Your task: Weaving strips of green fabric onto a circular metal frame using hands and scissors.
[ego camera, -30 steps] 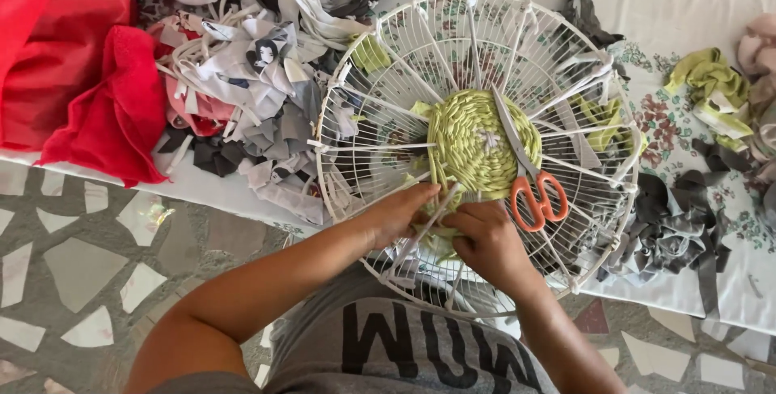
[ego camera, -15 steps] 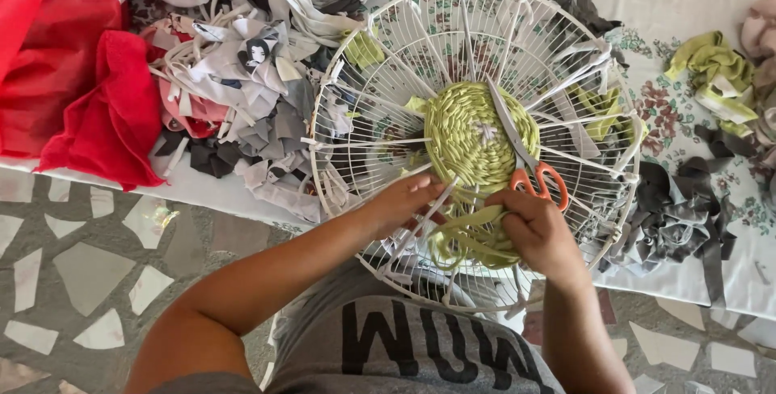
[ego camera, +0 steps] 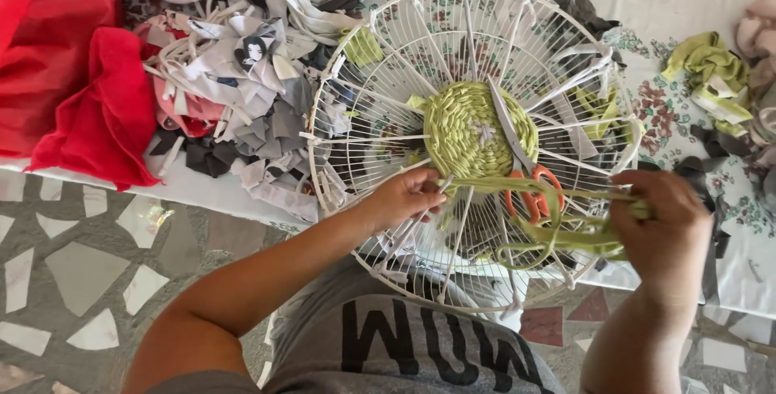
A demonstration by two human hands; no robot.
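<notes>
A floor (ego camera: 73, 273) of grey mortar set with pale stone chips fills the lower left. Above it runs the edge of a table (ego camera: 760, 273) under a white cloth with a flower print, and that edge cuts across from left to right.

At far left on the table lies red cloth (ego camera: 73, 79), hanging a little over the edge. Just right of it is a heap of scraps (ego camera: 242, 87) in white, grey and pink, which touches the left rim of the frame.

The frame (ego camera: 477, 143) is a round white wire guard with spokes, lying flat; its near part juts past the table edge over the person's lap. At its hub sits a round green weave (ego camera: 477, 131). Scissors (ego camera: 521, 172) with orange handles lie on the spokes, blades pointing up and left toward the hub, handles toward the person.

The left hand (ego camera: 404, 198) rests on the spokes just below the weave, fingertips pressed together on the green strip (ego camera: 558, 216) where it leaves the weave. The strip runs nearly level from there to the right, passing over the scissor handles. The right hand (ego camera: 667, 236) is closed around its far end, near the frame's right rim, with slack loops hanging below.

Further right lie more green and grey scraps. Open floor shows at lower left.
</notes>
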